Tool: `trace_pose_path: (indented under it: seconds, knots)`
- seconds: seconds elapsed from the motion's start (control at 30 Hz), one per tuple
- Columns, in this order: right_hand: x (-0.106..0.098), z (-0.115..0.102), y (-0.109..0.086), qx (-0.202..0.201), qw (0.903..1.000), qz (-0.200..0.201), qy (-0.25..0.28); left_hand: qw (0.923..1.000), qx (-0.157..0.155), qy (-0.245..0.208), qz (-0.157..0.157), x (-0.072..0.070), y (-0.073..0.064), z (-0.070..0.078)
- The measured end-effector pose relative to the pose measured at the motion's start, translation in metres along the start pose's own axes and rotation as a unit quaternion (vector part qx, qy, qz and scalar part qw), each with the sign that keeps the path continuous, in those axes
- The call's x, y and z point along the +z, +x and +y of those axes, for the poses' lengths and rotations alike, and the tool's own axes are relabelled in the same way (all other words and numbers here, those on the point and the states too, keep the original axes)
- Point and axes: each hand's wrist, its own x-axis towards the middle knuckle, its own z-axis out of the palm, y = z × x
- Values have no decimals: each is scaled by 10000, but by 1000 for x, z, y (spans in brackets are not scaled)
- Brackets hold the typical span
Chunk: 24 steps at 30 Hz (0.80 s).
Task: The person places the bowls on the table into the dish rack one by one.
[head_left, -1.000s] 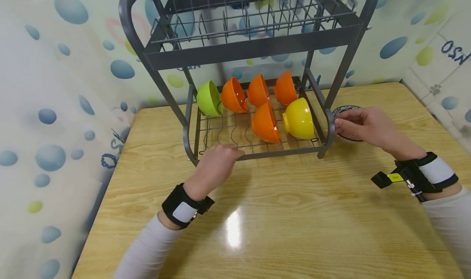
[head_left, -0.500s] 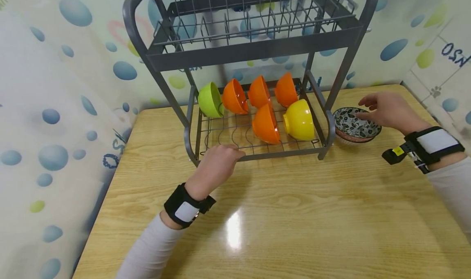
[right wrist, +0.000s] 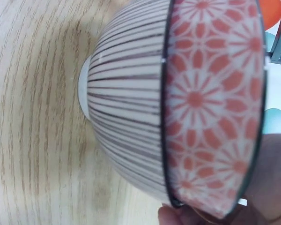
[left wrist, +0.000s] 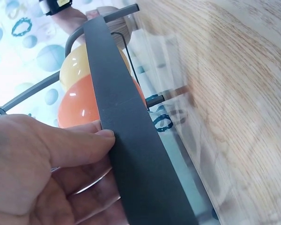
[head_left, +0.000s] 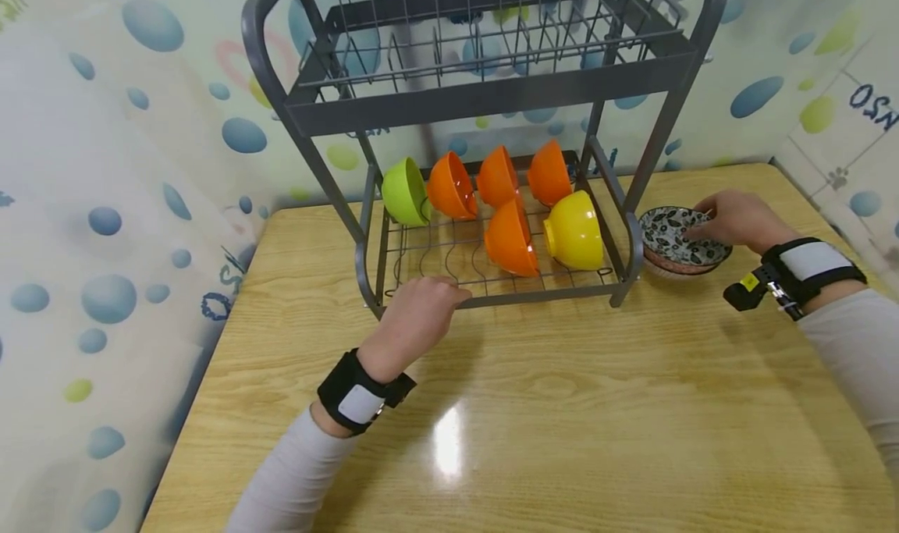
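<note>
My left hand [head_left: 421, 314] grips the lower front rail of a dark grey two-tier dish rack [head_left: 492, 100]. In the left wrist view the thumb presses on that flat rail [left wrist: 131, 117], with the other fingers curled behind it. My right hand [head_left: 744, 219] is at the right rim of nested bowls standing on the table beside the rack. Its thumb dips inside the top bowl [head_left: 667, 232], which has a dark floral inside. Seen from the right wrist, this bowl has a red flower-patterned outside [right wrist: 201, 101] and sits in a striped bowl [right wrist: 126, 93]; a fingertip touches near its rim.
On the lower tier, a green bowl [head_left: 403, 192], several orange bowls [head_left: 509, 238] and a yellow bowl [head_left: 574, 231] lean on their sides. The upper wire tier [head_left: 485, 41] hangs above them. A spotted wall [head_left: 105, 166] closes off the wooden table [head_left: 562, 408] behind.
My right hand has left the near side of the rack, passed over the nested bowls to the right and come down on the rim. The left hand keeps its hold on the rack.
</note>
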Motion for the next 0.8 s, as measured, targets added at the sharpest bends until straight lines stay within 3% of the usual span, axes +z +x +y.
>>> trace_pose_path:
  seconds: [0.53, 0.8]
  knots:
    - [-4, 0, -1, 101, 9986, 492, 135, 9998, -43, -135, -110, -4, 1, 0]
    - [-8, -2, -4, 131, 9992, 389, 26, 9998, -67, -145, -138, -4, 0, 1]
